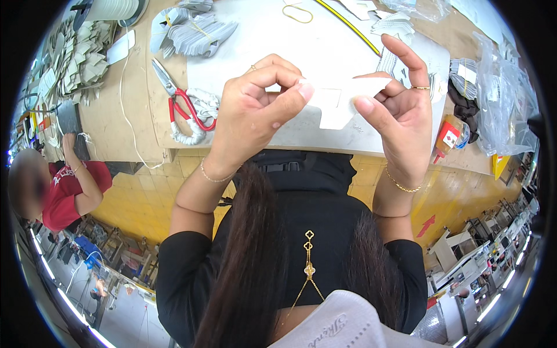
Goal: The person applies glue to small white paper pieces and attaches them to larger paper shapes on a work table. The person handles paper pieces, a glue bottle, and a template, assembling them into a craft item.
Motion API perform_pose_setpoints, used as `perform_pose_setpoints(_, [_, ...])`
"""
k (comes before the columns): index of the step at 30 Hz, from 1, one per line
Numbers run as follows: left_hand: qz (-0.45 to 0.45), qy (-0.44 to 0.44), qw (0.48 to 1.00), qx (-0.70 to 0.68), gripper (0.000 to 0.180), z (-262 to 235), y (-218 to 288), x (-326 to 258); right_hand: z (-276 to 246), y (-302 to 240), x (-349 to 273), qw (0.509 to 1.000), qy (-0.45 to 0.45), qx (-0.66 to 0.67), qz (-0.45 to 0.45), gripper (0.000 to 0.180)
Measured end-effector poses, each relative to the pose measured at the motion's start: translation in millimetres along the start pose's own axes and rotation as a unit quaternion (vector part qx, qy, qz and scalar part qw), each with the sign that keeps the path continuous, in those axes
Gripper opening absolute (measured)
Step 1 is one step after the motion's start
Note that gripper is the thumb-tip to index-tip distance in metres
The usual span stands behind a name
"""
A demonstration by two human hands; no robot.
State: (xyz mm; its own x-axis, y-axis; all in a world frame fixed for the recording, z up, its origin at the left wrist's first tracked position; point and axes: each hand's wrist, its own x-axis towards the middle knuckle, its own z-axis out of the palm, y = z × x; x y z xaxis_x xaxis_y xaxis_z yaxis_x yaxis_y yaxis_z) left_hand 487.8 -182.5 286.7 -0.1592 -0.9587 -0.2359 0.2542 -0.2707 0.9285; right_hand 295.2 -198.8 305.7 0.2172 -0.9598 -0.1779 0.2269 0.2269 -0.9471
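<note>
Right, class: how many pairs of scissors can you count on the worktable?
1: red-handled metal scissors lie on the pale worktable, left of the left hand. Others may be hidden under the stacked pieces.

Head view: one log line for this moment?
left hand: pinching white cut piece | right hand: pinching same piece | red-handled scissors: on table

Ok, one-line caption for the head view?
Both hands pinch a white cut piece above the table, scissors alongside.

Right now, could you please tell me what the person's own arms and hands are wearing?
Black sleeves end above the elbows, so both forearms are bare. The left hand has a thin gold bracelet at the wrist and a small ring. The right hand has a gold chain bracelet and a gold ring.
</note>
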Motion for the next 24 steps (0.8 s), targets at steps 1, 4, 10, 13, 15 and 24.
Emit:
perform_pose_setpoints(1, [0.009, 0.002, 1.000, 0.004, 0.007, -0.2, 0.8, 0.1, -0.5, -0.5, 0.4, 1.000, -0.010, -0.007, 0.002, 0.070])
perform_pose_setpoints(4, [0.025, 0.001, 1.000, 0.007, 0.007, -0.9, -0.1, 4.4, -1.5, -1.0, 5.6, 0.999, -0.025, -0.022, 0.004, 0.069])
perform_pose_setpoints(10, [0.125, -0.004, 0.987, 0.100, 0.004, 0.5, -5.3, 7.8, 1.6, -4.6, 9.8, 0.997, -0.035, -0.053, 0.043, 0.067])
perform_pose_setpoints(13, [0.154, -0.006, 0.980, 0.128, 0.007, -2.3, -8.9, 9.2, 0.4, 1.2, 9.3, 0.998, -0.024, -0.052, 0.015, 0.065])
perform_pose_setpoints(15, [0.066, 0.012, 0.995, 0.076, 0.011, -5.5, -14.6, 9.1, -3.9, 8.9, 5.5, 0.998, 0.001, -0.064, -0.008, 0.063])
perform_pose_setpoints(24, [0.230, 0.059, 0.868, 0.435, 0.027, -30.4, -97.9, 27.7, -25.6, 98.1, -2.7, 0.923, 0.063, -0.360, 0.124, 0.039])
